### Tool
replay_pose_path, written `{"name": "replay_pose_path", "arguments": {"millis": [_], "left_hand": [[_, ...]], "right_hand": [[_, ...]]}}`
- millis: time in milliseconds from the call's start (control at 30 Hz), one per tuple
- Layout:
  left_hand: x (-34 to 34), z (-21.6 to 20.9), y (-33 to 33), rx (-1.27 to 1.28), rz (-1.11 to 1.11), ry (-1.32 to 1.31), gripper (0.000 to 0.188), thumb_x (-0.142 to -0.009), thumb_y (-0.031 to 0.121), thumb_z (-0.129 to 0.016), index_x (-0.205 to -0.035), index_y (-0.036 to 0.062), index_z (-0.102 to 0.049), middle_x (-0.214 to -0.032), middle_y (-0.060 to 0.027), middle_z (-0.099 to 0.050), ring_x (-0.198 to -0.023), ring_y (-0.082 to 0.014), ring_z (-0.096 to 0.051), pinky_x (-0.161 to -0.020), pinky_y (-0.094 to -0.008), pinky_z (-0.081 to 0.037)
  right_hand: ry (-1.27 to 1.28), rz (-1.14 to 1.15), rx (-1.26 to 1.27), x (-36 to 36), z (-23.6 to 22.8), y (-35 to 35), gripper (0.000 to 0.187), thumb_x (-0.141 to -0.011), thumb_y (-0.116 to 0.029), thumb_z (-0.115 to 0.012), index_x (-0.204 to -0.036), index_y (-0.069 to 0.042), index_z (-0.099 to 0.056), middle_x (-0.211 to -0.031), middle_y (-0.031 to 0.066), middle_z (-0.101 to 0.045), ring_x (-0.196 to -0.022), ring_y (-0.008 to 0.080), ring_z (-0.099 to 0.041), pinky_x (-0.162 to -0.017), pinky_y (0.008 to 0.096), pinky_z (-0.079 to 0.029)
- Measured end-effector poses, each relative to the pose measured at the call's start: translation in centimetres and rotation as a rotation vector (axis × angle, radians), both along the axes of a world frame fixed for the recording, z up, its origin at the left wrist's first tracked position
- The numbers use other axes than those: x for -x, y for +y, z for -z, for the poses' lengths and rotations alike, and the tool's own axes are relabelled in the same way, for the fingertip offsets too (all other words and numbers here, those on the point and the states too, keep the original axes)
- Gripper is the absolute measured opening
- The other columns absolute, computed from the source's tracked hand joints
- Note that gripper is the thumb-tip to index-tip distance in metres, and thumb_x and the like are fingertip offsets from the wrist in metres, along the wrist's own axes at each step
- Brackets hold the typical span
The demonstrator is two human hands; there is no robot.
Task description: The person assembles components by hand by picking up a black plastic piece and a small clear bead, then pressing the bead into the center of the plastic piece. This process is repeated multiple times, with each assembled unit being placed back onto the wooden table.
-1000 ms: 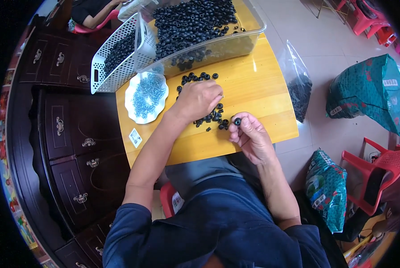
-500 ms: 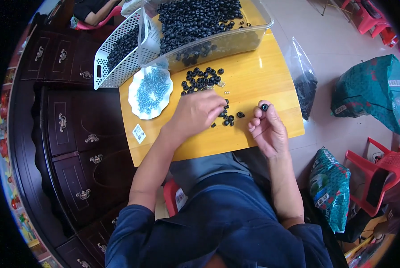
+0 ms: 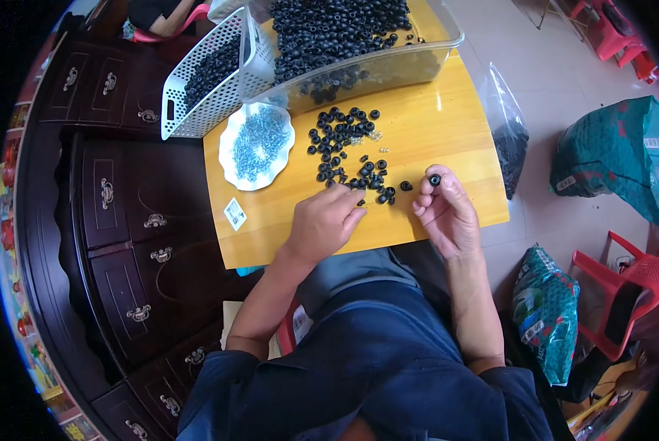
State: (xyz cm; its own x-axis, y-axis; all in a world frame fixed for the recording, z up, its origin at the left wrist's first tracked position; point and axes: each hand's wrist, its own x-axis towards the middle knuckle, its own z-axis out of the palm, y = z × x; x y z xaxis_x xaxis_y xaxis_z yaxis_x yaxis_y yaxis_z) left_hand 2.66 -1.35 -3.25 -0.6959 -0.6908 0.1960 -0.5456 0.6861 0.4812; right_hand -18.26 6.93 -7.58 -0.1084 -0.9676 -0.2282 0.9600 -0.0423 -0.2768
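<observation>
My right hand [image 3: 448, 213] holds a small black rubber ring [image 3: 434, 180] between thumb and fingertips, just above the yellow wooden table [image 3: 417, 132]. My left hand [image 3: 323, 223] rests on the table with its fingers curled at the near edge of a loose pile of black rings [image 3: 348, 147]; whether it pinches anything is hidden. A white scalloped plate [image 3: 257, 144] with several small silvery-blue parts lies to the left of the pile.
A clear plastic bin [image 3: 359, 44] full of black rings stands at the table's far edge, beside a white perforated basket [image 3: 208, 77]. A clear bag of rings [image 3: 509, 136] hangs off the right side. Dark wooden drawers [image 3: 116, 213] lie left; green sacks [image 3: 616, 154] and red chairs right.
My left hand has drawn back from the pile toward the table's near edge. My right hand has lifted a black ring and shifted right.
</observation>
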Motion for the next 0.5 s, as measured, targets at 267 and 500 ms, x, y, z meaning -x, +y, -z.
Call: {"name": "replay_pose_path", "arguments": {"millis": [267, 500], "left_hand": [[0.3, 0.4, -0.1, 0.073, 0.064, -0.084, 0.011, -0.082, 0.01, -0.072, -0.093, 0.0057, -0.071, -0.086, -0.0097, -0.067, -0.07, -0.029, -0.067, -0.064, -0.038, -0.054], [0.0, -1.9, 0.0, -0.238, -0.062, 0.087, 0.007, -0.082, 0.001, -0.07, -0.089, 0.0021, -0.069, -0.08, -0.0085, -0.067, -0.066, -0.0177, -0.064, -0.06, -0.0278, -0.05]], "right_hand": [[0.126, -0.07, -0.041, -0.6, 0.4, 0.1, 0.024, -0.097, -0.021, -0.064, -0.115, -0.005, -0.061, -0.094, 0.0047, -0.067, -0.076, 0.0099, -0.06, -0.073, 0.0256, -0.052], [0.181, -0.096, -0.049, -1.0, 0.0, 0.1, 0.021, -0.098, -0.018, -0.063, -0.113, -0.005, -0.063, -0.094, 0.0053, -0.068, -0.074, 0.0104, -0.06, -0.071, 0.025, -0.052]]}}
